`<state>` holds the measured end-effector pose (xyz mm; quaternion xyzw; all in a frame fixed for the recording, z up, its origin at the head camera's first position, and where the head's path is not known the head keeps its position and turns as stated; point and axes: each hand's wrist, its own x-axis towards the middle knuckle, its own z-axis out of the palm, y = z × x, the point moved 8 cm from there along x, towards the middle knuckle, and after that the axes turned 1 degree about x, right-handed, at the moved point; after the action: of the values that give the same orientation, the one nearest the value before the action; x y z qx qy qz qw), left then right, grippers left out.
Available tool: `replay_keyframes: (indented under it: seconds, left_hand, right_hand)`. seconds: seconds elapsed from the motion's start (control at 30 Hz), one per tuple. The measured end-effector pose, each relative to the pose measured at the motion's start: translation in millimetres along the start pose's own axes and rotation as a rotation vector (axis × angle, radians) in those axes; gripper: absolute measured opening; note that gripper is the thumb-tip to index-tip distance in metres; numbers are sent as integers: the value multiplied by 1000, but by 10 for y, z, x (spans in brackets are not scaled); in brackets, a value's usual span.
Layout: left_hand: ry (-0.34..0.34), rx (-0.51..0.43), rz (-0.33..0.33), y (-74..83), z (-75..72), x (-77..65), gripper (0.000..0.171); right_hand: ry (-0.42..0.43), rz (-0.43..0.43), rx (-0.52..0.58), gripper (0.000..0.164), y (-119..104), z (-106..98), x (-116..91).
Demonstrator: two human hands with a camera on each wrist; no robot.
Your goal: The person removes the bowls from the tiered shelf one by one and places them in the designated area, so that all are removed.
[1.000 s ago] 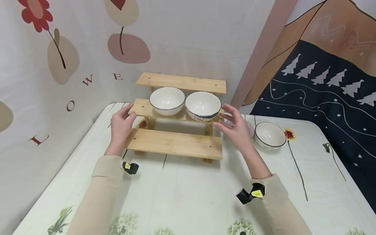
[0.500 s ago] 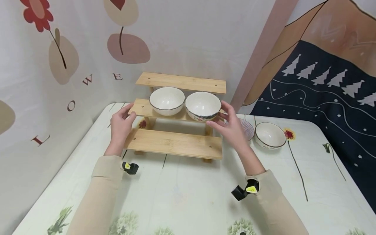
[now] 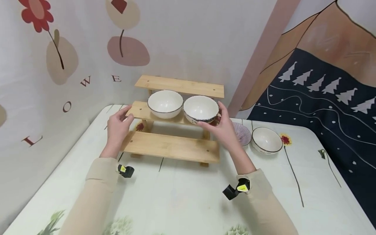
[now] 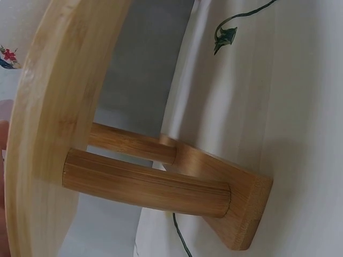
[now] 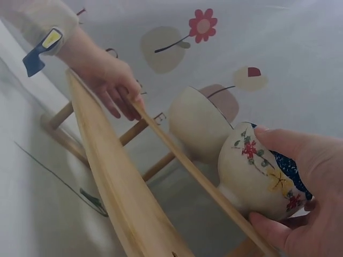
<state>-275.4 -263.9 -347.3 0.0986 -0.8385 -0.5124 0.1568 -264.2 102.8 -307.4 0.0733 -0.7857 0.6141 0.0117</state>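
Note:
A three-tier wooden shelf rack [image 3: 170, 145] stands on the table with two white bowls on its middle board. My left hand [image 3: 117, 127] pinches the left end of that board; in the right wrist view its fingers [image 5: 126, 104] curl over the board's end. My right hand [image 3: 221, 125] grips the right bowl [image 3: 201, 108], thumb at the front and fingers round the right side. Red and yellow flowers and a dark blue patch decorate this bowl [image 5: 262, 171] in the right wrist view. Close on its left sits the other bowl [image 3: 165, 103].
Right of the rack, a purple-striped dish [image 3: 242, 134] lies beside a third white bowl [image 3: 266, 140] on the flowered tablecloth [image 3: 182, 199]. Printed curtains [image 3: 188, 39] hang close behind the rack. The left wrist view shows the rack's round wooden legs [image 4: 144, 182] and foot [image 4: 241, 209].
My right hand has moved left from beside the right bowl and now grips its side. The left hand stays at the board's end. The head view has shifted slightly.

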Motion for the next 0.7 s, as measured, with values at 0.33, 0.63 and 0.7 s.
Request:
replay_keyframes:
  seconds: [0.33, 0.63, 0.7]
  left_hand:
    - [-4, 18, -2, -15, -23, 12, 49]
    - [-3, 12, -29, -7, -11, 18, 49]
    - [-5, 4, -35, -1, -1, 17, 49]
  right_hand:
    - [44, 16, -72, 116, 2, 62, 17]
    - [104, -6, -126, 119, -35, 84, 45]
    - [123, 3, -148, 121, -38, 75, 64]
